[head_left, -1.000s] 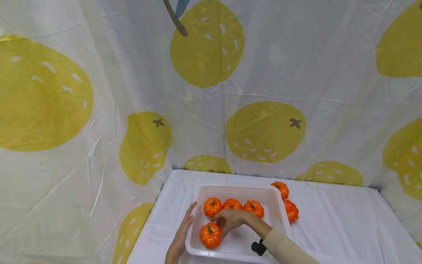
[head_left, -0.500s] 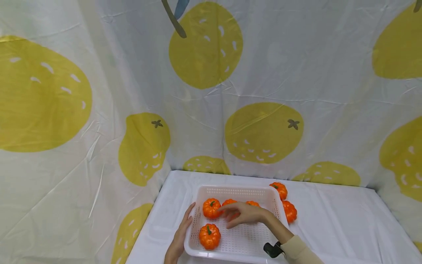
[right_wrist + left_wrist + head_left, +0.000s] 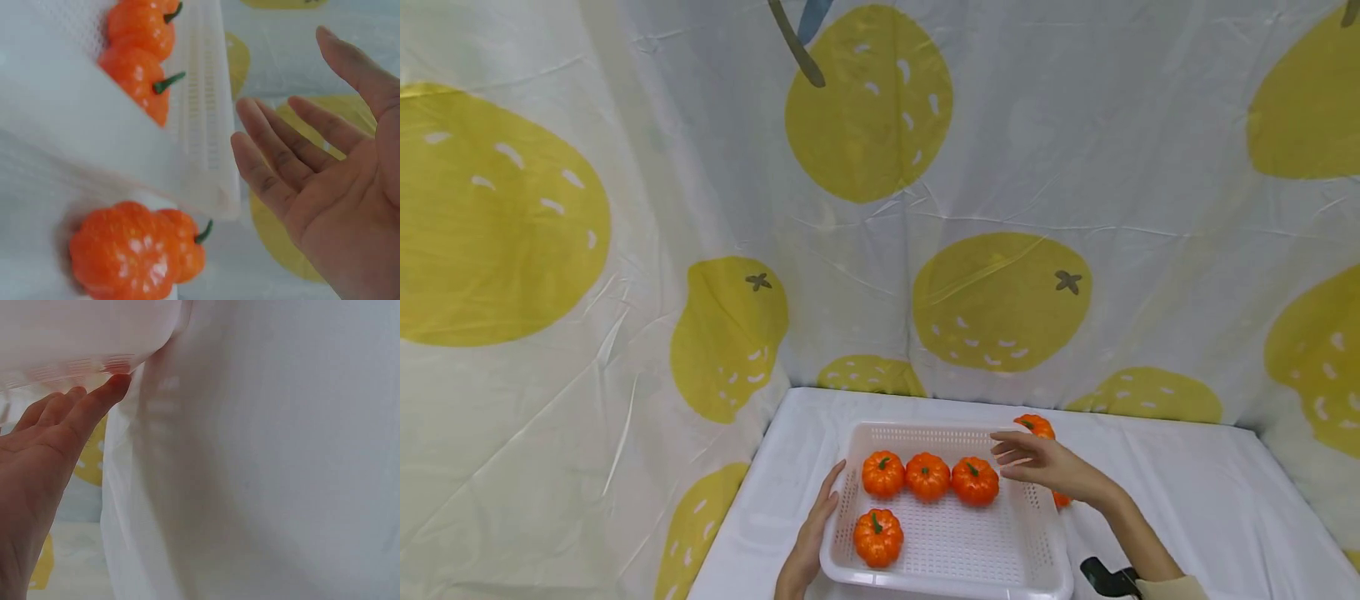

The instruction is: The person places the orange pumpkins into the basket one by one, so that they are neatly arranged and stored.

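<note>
A white plastic basket point(image 3: 955, 546) with slotted walls holds several orange toy pumpkins with green stems. Three stand in a row at the back, among them the middle pumpkin point(image 3: 928, 477); a single pumpkin point(image 3: 878, 538) sits at the front left. My left hand point(image 3: 812, 533) rests against the basket's left wall, its fingers extended, as the left wrist view also shows. Above the basket's right rim, my right hand point(image 3: 1052, 465) hovers with spread fingers and holds nothing. Outside that rim lie two more pumpkins point(image 3: 125, 253), partly covered by the hand in the head view.
The white cloth-covered table point(image 3: 1157, 483) extends to the right of the basket. Behind and to the left hangs a pale curtain point(image 3: 850, 275) printed with yellow fruit. A black wrist device point(image 3: 1108, 577) is strapped at the right sleeve.
My right hand has left the front-left pumpkin, risen, and moved right across the basket to its right rim. The pumpkin stays at the front left. My left hand has kept its place.
</note>
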Tool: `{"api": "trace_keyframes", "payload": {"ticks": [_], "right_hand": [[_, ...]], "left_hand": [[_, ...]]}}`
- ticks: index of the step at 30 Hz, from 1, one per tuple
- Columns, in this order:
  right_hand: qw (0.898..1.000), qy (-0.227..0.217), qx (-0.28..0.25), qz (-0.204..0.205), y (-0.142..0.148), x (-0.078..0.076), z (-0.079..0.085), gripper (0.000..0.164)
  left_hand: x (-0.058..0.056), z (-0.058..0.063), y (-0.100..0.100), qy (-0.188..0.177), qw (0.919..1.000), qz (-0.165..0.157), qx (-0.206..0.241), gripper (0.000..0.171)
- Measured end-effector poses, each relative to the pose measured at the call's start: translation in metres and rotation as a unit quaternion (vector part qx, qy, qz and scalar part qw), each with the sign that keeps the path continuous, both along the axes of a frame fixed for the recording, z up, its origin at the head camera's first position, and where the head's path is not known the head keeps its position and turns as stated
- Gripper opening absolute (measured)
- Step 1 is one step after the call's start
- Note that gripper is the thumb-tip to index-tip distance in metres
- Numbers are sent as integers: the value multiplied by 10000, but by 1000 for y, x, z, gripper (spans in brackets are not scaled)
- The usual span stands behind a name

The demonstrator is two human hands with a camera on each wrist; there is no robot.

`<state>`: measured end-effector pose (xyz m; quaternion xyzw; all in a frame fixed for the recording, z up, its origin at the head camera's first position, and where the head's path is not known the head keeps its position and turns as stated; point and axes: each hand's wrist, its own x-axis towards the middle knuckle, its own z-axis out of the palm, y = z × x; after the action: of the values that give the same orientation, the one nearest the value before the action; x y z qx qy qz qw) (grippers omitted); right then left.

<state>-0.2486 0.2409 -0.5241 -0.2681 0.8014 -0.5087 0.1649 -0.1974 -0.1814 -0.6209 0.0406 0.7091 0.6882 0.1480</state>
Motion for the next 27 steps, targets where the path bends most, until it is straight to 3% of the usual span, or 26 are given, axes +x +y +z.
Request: {"api": "trace_keyframes", "payload": {"ticks": [6, 12, 16, 27], "right_hand": [[9916, 66, 516, -1183, 45, 8, 2, 56], [9749, 482, 1049, -1906, 70, 13, -12, 64], [9682, 518, 1185, -2143, 75, 14, -30, 71], [9678, 195, 1072, -2268, 76, 15, -65, 79]], "left_hand": [[1, 0, 0, 32, 10000, -51, 28, 50], [1, 1, 0, 12, 10000, -50, 33, 50], [1, 2, 0, -15, 10000, -22, 13, 50], [0, 0, 1, 11, 10000, 32, -63, 50]]}}
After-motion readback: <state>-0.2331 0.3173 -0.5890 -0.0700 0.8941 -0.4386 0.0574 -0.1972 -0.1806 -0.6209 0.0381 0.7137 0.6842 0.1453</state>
